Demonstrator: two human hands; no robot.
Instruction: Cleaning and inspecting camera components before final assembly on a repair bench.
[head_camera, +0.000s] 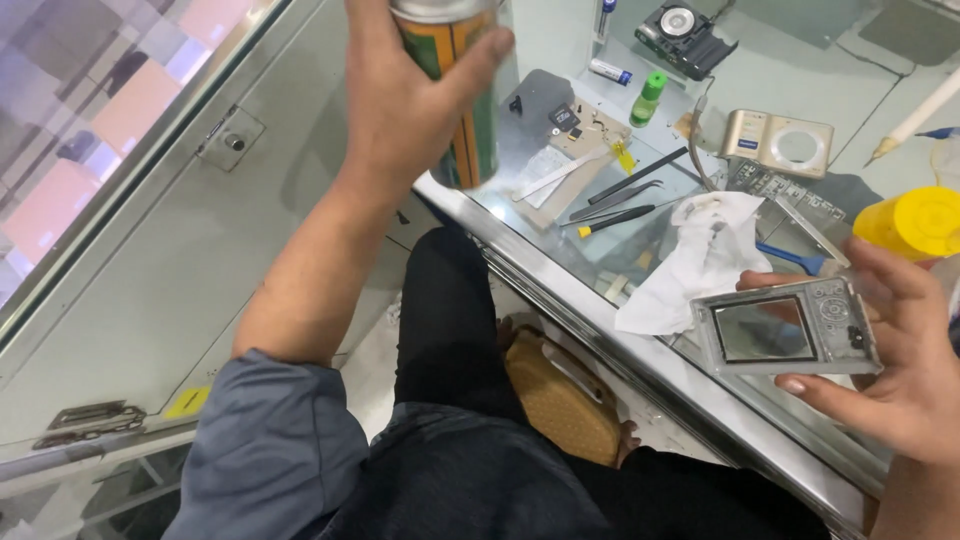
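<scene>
Bright, even, cool light fills the scene from above. The glass worktop (600, 225) shows pale glare and soft reflections, and the tools on it cast only faint shadows. The spray can (455, 90) at the top edge is cut off and slightly blurred. The near clothing is darker, and the far-left corner looks washed out and soft.

Top of the spray can (455, 90) and yellow cap (915, 222) beyond the frame edges.

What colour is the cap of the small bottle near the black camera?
Bright green, on the small bottle beside the black camera; head view.
</scene>
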